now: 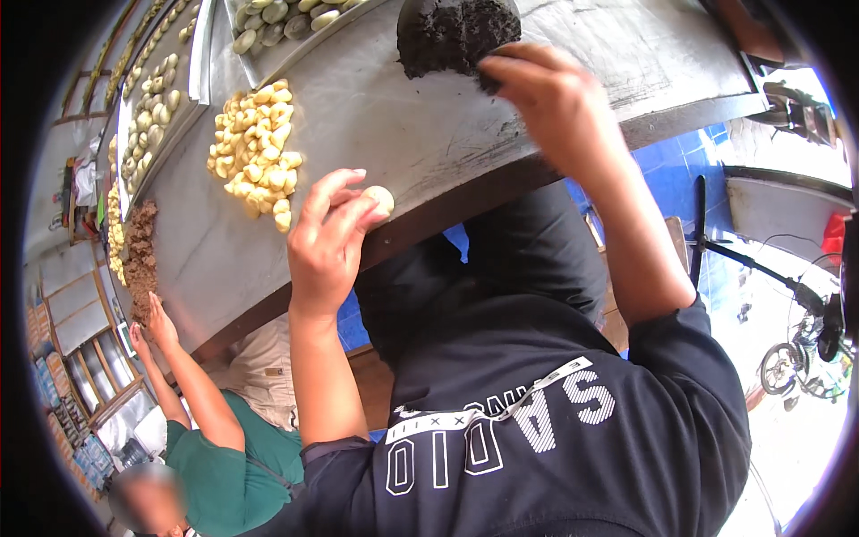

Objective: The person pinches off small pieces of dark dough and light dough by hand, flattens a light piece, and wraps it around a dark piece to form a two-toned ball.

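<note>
Left grip: the left hand (324, 240) pinches a small pale dough ball (379, 200) between thumb and fingertips at the near edge of the counter (429, 134), centre of the frame; the hold looks light, likely so the soft piece keeps its round form.
Right grip: the right hand (548, 100), upper centre, has its fingertips closed on the edge of a dark filling mound (452, 34), apparently pinching off a bit; what sits inside the fingers is hidden.
Dough ball: smooth, cream-coloured, rounded, touching the counter rim.
Filling mound: crumbly, near-black, heaped at the top of the frame.
Dough pile: a heap of yellowish dough pieces (258, 150) lies left of the left hand, within easy reach.
Trays: metal trays (204, 54) at upper left hold rows of shaped pale pieces.
Co-worker: at lower left, a person in green reaches a hand (157, 324) to a brown crumbly strip (140, 255) on the counter's far end.
</note>
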Demonstrator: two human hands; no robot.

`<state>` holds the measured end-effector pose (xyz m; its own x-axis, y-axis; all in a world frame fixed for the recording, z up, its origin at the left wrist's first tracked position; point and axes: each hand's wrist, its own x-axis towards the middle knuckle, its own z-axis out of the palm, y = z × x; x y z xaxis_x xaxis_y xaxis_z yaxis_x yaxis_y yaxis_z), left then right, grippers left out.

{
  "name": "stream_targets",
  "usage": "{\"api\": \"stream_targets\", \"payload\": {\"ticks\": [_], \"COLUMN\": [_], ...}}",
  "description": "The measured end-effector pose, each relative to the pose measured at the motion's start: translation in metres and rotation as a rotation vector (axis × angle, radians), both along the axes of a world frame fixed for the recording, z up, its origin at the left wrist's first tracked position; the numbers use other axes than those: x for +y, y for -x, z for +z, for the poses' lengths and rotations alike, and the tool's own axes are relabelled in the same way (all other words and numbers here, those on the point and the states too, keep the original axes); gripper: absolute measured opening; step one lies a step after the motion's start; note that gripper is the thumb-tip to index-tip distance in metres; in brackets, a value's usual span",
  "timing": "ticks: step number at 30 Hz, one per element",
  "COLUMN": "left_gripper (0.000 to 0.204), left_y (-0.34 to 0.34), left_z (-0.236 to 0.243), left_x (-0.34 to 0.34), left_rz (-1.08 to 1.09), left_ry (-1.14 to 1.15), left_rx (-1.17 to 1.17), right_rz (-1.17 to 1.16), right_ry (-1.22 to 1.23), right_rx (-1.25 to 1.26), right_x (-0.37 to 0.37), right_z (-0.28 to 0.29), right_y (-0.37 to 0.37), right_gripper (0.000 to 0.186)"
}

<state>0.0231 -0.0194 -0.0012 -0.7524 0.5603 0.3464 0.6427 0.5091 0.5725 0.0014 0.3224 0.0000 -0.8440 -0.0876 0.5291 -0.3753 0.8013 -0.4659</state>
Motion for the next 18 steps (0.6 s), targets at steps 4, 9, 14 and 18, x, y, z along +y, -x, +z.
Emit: {"api": "stream_targets", "payload": {"ticks": [4, 9, 14, 18], "left_gripper": [0.019, 0.022, 0.025, 0.02], "left_y": [0.017, 0.039, 0.04, 0.053], "left_z": [0.007, 0.027, 0.019, 0.032], "left_x": [0.016, 0.016, 0.058, 0.056], "left_rz": [0.036, 0.182, 0.188, 0.228], "left_ry": [0.209, -0.061, 0.589, 0.555], "left_rx": [0.08, -0.628, 0.17, -0.132], "right_rz": [0.033, 0.176, 0.226, 0.096], "right_ry": [-0.045, -0.31, -0.358, -0.273], "right_rx": [-0.043, 0.029, 0.012, 0.032], "right_x": [0.011, -0.016, -0.025, -0.001], "right_z": [-0.019, 0.009, -0.001, -0.012], "right_y": [0.014, 0.041, 0.032, 0.011], "right_gripper": [0.018, 0.008, 0.01, 0.035]}}
